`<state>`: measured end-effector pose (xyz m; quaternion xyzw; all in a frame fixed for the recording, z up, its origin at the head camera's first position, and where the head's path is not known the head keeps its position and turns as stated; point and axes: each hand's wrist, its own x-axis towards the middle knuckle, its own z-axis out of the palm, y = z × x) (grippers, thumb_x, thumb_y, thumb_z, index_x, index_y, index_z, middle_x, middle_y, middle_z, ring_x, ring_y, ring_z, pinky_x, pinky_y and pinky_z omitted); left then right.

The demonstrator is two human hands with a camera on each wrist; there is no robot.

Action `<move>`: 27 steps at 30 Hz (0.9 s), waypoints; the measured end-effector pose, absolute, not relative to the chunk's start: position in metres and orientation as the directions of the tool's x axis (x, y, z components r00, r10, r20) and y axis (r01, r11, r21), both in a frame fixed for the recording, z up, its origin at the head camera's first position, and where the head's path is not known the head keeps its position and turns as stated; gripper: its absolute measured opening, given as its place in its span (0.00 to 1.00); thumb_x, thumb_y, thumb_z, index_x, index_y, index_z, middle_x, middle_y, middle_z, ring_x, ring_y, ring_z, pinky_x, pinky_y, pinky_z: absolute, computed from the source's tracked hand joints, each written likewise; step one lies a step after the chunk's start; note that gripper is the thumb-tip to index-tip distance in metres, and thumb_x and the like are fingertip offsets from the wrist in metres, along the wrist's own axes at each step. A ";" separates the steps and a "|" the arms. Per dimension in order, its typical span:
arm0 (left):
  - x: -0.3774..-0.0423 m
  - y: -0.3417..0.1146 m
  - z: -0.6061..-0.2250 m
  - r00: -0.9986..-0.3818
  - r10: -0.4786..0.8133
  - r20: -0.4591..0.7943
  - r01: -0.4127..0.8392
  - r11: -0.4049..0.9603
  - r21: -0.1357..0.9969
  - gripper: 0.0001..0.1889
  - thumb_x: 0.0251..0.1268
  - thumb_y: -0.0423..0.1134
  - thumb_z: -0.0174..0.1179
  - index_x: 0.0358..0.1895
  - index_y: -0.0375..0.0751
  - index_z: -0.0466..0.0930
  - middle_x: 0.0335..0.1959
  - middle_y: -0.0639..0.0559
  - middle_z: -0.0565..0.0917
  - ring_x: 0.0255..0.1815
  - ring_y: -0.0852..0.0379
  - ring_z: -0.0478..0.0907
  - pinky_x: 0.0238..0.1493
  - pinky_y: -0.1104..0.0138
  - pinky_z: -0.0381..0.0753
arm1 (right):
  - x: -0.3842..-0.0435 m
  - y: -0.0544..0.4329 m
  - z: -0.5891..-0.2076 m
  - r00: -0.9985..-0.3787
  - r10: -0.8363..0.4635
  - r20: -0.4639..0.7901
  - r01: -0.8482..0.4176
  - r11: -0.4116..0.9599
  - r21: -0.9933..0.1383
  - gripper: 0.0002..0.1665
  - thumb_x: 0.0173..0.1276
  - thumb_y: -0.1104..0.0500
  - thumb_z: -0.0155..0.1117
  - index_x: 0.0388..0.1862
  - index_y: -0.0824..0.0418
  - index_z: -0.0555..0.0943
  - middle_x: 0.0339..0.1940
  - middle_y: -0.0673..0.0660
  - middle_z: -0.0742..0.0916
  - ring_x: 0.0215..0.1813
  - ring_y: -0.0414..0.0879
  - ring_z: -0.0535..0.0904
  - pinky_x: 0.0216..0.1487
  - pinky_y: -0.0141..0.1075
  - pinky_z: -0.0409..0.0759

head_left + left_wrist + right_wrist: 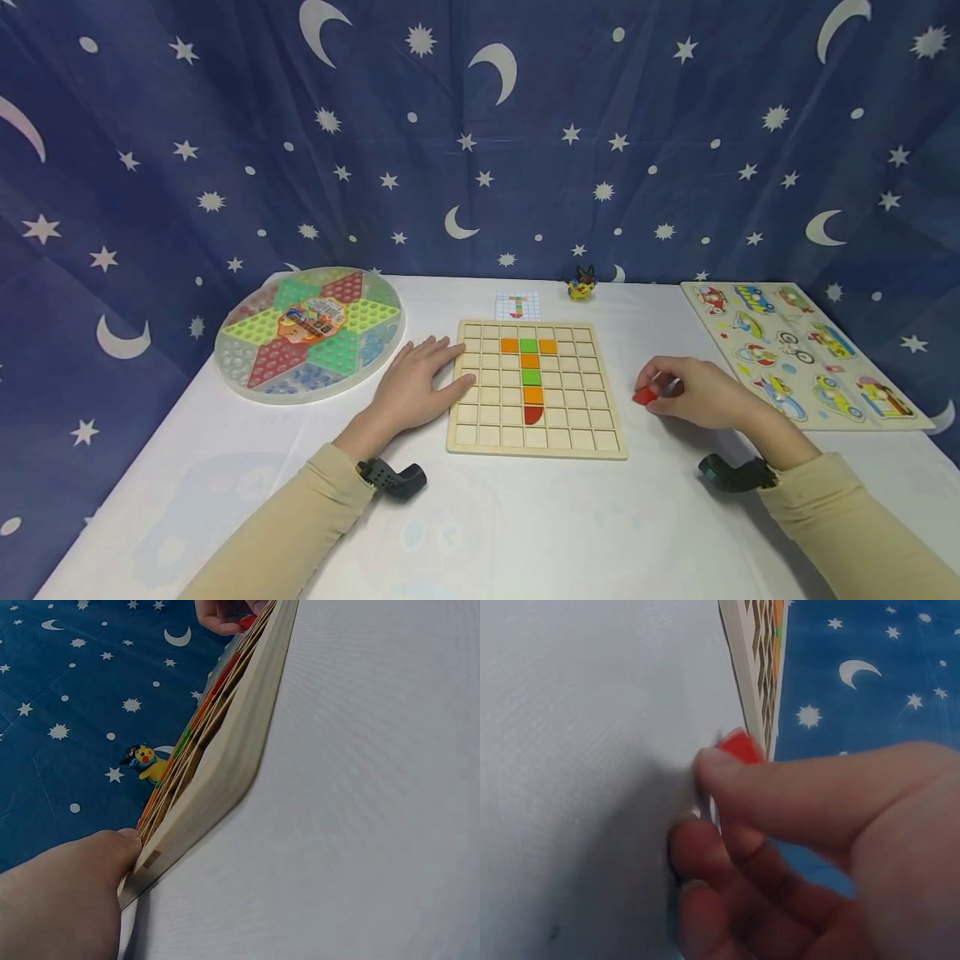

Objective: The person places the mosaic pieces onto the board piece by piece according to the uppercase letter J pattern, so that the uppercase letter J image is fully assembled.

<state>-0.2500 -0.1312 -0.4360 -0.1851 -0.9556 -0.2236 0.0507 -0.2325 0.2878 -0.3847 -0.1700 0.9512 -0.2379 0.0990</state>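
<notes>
A wooden grid board [487, 436] lies on the table in the middle of the head view. In it sit orange and green square tiles [531, 377] in a T shape, with a red quarter-round tile [533, 414] at the foot. My left hand [417, 382] rests at the board's left edge, thumb and fingertips touching the rim. To the right of the board, my right hand [693, 392] pinches a red tile [645, 396] between thumb and fingers, just above the table. In the right wrist view the fingers partly cover this red tile [740, 745].
Behind the board lies a small pattern card [517, 306] with a similar coloured shape. A yellow toy figure [581, 284] stands near the back edge. A round Chinese checkers board [311, 335] is at left, a picture puzzle board [806, 354] at right.
</notes>
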 end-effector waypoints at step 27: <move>-0.250 -0.132 -0.436 -0.920 0.338 0.198 0.391 0.826 0.406 0.35 0.72 0.65 0.55 0.73 0.48 0.74 0.75 0.44 0.70 0.79 0.44 0.60 0.81 0.48 0.48 | -0.225 0.201 -0.373 -0.887 -0.424 -0.182 -0.110 0.578 -0.809 0.12 0.68 0.56 0.74 0.50 0.52 0.88 0.34 0.58 0.88 0.28 0.55 0.82 0.29 0.40 0.82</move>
